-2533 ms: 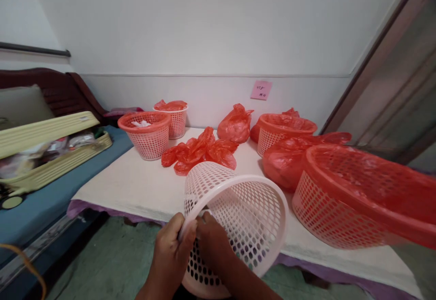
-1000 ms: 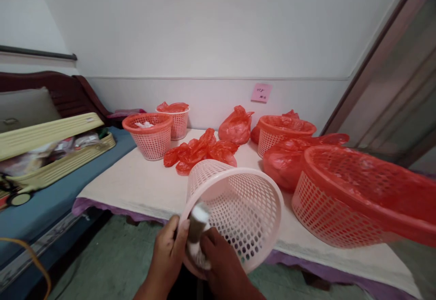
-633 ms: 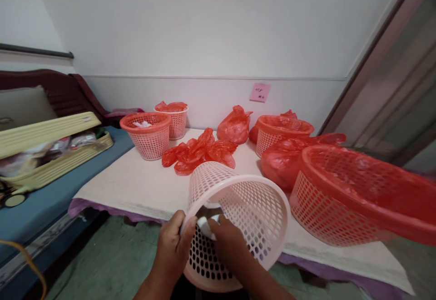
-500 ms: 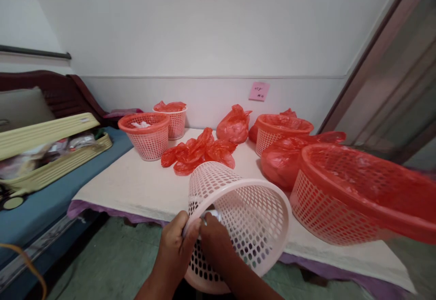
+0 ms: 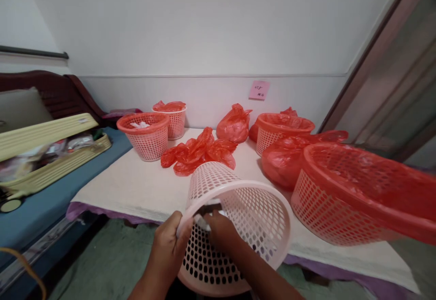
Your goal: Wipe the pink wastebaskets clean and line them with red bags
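A pale pink plastic basket (image 5: pixel 213 175) with a perforated wall lies tipped on its side at the table's front edge, its mouth facing me. My left hand (image 5: pixel 169 241) is closed around the left of its rim, thumb toward the inside. Inside the mouth, my right hand (image 5: pixel 220 231) is closed on a crumpled white cloth (image 5: pixel 203 222), held near the inner wall just behind the rim. Whether it is fabric or paper I cannot tell. My right fingertips are partly hidden.
Crumpled red plastic bags (image 5: pixel 199 152) lie behind the basket. A red-rimmed basket (image 5: pixel 148 139) stands left, a large red-lined basket (image 5: pixel 344 200) right. A knotted red bag (image 5: pixel 235 123) sits by the wall. An open yellow suitcase (image 5: pixel 51 166) lies on the bed at left.
My right hand has shifted slightly right and deeper along the inner wall, and more of the white cloth shows. The basket has turned a little; my left hand has moved slightly left with its rim.
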Available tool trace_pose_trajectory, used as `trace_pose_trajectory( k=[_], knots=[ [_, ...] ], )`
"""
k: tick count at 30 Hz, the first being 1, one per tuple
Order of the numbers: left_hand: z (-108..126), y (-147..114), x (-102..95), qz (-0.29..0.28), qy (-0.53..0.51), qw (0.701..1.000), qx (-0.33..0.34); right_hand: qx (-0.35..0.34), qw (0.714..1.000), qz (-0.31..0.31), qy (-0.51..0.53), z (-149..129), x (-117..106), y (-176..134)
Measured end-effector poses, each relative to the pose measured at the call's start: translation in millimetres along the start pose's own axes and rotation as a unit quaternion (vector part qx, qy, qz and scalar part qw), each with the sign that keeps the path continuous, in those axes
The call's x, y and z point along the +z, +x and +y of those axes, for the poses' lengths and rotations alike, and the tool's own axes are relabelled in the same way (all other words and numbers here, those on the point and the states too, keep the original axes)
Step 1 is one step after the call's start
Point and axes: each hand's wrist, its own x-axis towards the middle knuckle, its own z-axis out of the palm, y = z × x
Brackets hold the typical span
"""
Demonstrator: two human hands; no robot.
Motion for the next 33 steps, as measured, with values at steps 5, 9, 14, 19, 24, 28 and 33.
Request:
trace_pose_trajectory(
  k=[5,9,14,19,24,28,33],
  knots=[
    [-4,16,-10.6,0.003,0.011,1.000,-0.024,-0.135,0.990,-0.007,0.040,-9,-8,-72],
    [-1,27,-12.5,-0.005,-0.011,0.999,-0.046,-0.167,0.973,0.131,-0.095,-5,20,-104],
    [11,43,-10.0,-0.033,-0.031,0.998,-0.049,-0.141,0.951,0.242,-0.132,-1,40,-101],
    [12,31,-4.8,0.030,-0.042,0.997,-0.062,-0.166,0.950,0.244,-0.099,-7,33,-93],
    [7,-16,17.1,-0.028,-0.122,0.986,-0.107,-0.108,0.963,0.213,0.127,-40,4,-86],
    [0,-33,21.5,-0.020,-0.129,0.983,-0.126,-0.089,0.955,0.166,0.229,-54,-11,-77],
    [-11,-22,7.3,0.016,-0.071,0.994,-0.082,-0.070,0.996,0.051,-0.004,-27,-3,-72]
  ],
)
